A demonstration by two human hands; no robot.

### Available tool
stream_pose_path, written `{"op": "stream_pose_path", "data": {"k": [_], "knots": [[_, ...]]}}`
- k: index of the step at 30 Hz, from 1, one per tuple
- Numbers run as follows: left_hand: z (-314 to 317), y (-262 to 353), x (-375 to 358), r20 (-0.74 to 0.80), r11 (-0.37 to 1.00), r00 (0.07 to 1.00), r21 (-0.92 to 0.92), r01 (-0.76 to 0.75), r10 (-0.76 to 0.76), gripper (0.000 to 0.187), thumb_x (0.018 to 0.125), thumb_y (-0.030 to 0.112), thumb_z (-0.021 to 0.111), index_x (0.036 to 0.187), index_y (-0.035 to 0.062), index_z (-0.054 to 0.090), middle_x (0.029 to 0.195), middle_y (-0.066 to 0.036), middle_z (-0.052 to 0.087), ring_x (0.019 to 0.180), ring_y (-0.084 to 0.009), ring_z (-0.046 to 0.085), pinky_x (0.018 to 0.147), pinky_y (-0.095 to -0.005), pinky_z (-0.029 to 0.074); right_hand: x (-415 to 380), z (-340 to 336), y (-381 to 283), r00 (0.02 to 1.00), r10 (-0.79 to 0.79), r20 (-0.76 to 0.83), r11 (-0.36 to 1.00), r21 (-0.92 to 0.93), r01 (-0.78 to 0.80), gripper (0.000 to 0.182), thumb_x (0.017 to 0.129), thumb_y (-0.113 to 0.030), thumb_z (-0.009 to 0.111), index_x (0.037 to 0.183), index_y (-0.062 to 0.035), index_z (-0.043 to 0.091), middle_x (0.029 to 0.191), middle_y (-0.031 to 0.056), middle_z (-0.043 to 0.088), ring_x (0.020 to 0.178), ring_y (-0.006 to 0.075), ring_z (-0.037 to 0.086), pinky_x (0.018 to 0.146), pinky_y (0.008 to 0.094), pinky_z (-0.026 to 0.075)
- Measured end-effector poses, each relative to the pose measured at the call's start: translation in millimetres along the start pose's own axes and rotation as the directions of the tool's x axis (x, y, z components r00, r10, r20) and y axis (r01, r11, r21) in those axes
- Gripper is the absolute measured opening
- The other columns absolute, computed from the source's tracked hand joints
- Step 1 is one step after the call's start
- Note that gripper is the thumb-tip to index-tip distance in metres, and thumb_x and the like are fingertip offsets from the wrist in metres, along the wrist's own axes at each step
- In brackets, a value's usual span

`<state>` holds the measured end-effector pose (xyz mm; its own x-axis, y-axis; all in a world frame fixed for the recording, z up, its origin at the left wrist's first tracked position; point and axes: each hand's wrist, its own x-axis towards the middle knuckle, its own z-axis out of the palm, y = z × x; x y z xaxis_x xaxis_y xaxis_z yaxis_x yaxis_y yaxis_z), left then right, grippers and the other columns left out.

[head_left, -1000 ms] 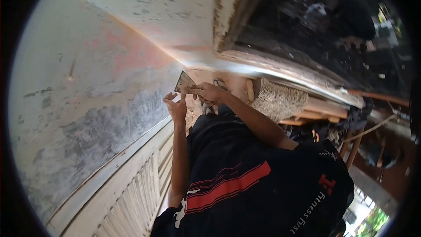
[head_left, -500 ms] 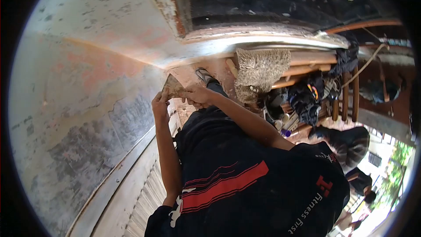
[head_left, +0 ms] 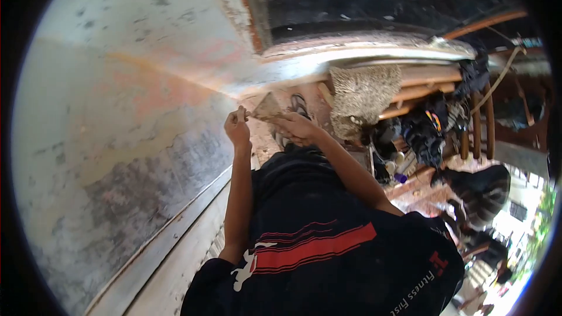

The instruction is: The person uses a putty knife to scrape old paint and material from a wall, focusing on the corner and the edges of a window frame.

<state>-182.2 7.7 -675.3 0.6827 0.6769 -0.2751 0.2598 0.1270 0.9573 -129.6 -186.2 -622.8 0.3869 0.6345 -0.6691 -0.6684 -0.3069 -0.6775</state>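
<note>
A flat, dirty, roughly triangular scraper is gripped along its near edge by my right hand, its fingers wrapped over it. No handle shows. Just left of the scraper's left corner is my left hand, raised with its fingers bent together. Whether those fingertips touch the corner or pinch something small cannot be made out. Beyond the hands, a shoe stands on the reddish, littered floor.
Left is a patchy, peeling wall above a pale ledge. A shaggy mat hangs over a wooden bench, near black bags and a purple-capped container. Other people are at the lower right.
My left hand has come off the scraper's side to its left corner, fingers now bent upward. The right hand still holds the scraper. The whole view has shifted slightly.
</note>
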Motion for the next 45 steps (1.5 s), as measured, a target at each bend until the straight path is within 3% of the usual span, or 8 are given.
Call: {"op": "stream_pose_path", "data": {"k": [6, 8, 12, 17, 20, 29, 38, 45], "knots": [[-14.2, 49.8, 11.6, 0.135, 0.99, 0.981, 0.052, 0.131, -0.137, 0.032, 0.095, 0.033, 0.059, 0.099, 0.0022, 0.066, 0.095, -0.009, 0.07, 0.079, -0.0133, 0.06, 0.07, -0.0262, 0.046, 22.0, -7.4, -0.7, 0.973, -0.213, -0.086, 0.971, 0.089, 0.221, 0.041, 0.099, -0.041, 0.051, 0.077, -0.0066, 0.054, 0.05, -0.0027, 0.041, 0.031, 0.0087, 0.037, 0.028, 0.0238, 0.032], [-9.1, 64.4, 7.8, 0.352, 0.975, 0.91, 0.051, 0.215, -0.219, 0.031, 0.095, 0.032, 0.059, 0.106, 0.0046, 0.065, 0.103, -0.006, 0.07, 0.085, -0.0134, 0.061, 0.073, -0.026, 0.044, 27.7, -5.0, -9.1, 0.969, -0.237, -0.068, 0.966, 0.086, 0.242, 0.042, 0.098, -0.043, 0.052, 0.078, -0.0062, 0.056, 0.053, -0.002, 0.043, 0.034, 0.0091, 0.04, 0.031, 0.0245, 0.036], [1.9, 56.0, 6.8, 0.483, 0.981, 0.872, -0.116, 0.154, -0.08, 0.03, 0.093, 0.033, 0.061, 0.108, 0.0065, 0.065, 0.097, -0.001, 0.068, 0.085, -0.013, 0.06, 0.071, -0.0263, 0.041, 25.7, 8.2, -33.9, 0.965, -0.251, -0.082, 0.963, 0.08, 0.257, 0.04, 0.1, -0.039, 0.05, 0.08, -0.0043, 0.057, 0.055, -0.0005, 0.046, 0.038, 0.0096, 0.045, 0.034, 0.0251, 0.036], [4.9, 45.6, 18.2, 0.443, 0.981, 0.897, -0.175, 0.089, -0.003, 0.021, 0.094, 0.024, 0.062, 0.107, 0.0074, 0.063, 0.097, 0.001, 0.065, 0.085, -0.0106, 0.059, 0.07, -0.0247, 0.041, 38.9, 2.0, -32.2, 0.958, -0.282, -0.056, 0.959, -0.04, 0.28, 0.036, 0.1, -0.035, 0.051, 0.086, -0.0033, 0.06, 0.057, 0.0002, 0.048, 0.042, 0.0097, 0.045, 0.038, 0.0256, 0.038], [7.1, 51.4, 21.6, 0.387, 0.952, 0.92, -0.257, 0.168, -0.058, 0.017, 0.095, 0.022, 0.061, 0.104, 0.008, 0.064, 0.096, 0.0, 0.065, 0.082, -0.0099, 0.06, 0.068, -0.0228, 0.041, 39.3, -11.5, -36.0, 0.872, -0.486, -0.049, 0.857, -0.223, 0.465, 0.029, 0.1, -0.03, 0.053, 0.095, -0.0025, 0.061, 0.059, 0.0007, 0.051, 0.042, 0.0095, 0.044, 0.037, 0.0258, 0.036], [18.7, 57.3, 21.3, 0.419, 0.847, 0.906, -0.459, 0.269, -0.061, 0.016, 0.097, 0.024, 0.058, 0.097, 0.0093, 0.063, 0.088, 0.002, 0.063, 0.077, -0.0077, 0.056, 0.066, -0.0215, 0.041, -19.8, -28.4, -107.6, 0.909, -0.409, -0.074, 0.769, -0.564, 0.3, 0.029, 0.093, -0.025, 0.061, 0.107, 0.0002, 0.061, 0.065, 0.0031, 0.058, 0.06, 0.0102, 0.05, 0.056, 0.0287, 0.041], [27.6, 66.5, 20.8, 0.134, 0.925, 0.984, -0.375, -0.056, 0.114, 0.028, 0.098, 0.028, 0.056, 0.084, 0.006, 0.065, 0.069, 0.002, 0.056, 0.064, -0.0052, 0.043, 0.059, -0.0215, 0.033, -9.6, -20.3, -103.6, 0.883, -0.467, -0.04, 0.722, -0.595, 0.355, 0.028, 0.094, -0.027, 0.059, 0.106, -0.0015, 0.061, 0.064, 0.0034, 0.055, 0.058, 0.0109, 0.048, 0.055, 0.0294, 0.04], [17.1, 71.8, 21.7, 0.171, 0.966, 0.984, -0.259, 0.0, 0.046, 0.027, 0.099, 0.028, 0.055, 0.086, 0.0061, 0.064, 0.073, 0.001, 0.059, 0.066, -0.0052, 0.048, 0.06, -0.0211, 0.037, -12.1, -15.2, -101.9, 0.92, -0.392, -0.025, 0.856, -0.376, 0.355, 0.016, 0.098, -0.016, 0.053, 0.101, -0.0012, 0.057, 0.059, -0.0017, 0.048, 0.042, 0.0065, 0.041, 0.037, 0.0229, 0.036]]}}
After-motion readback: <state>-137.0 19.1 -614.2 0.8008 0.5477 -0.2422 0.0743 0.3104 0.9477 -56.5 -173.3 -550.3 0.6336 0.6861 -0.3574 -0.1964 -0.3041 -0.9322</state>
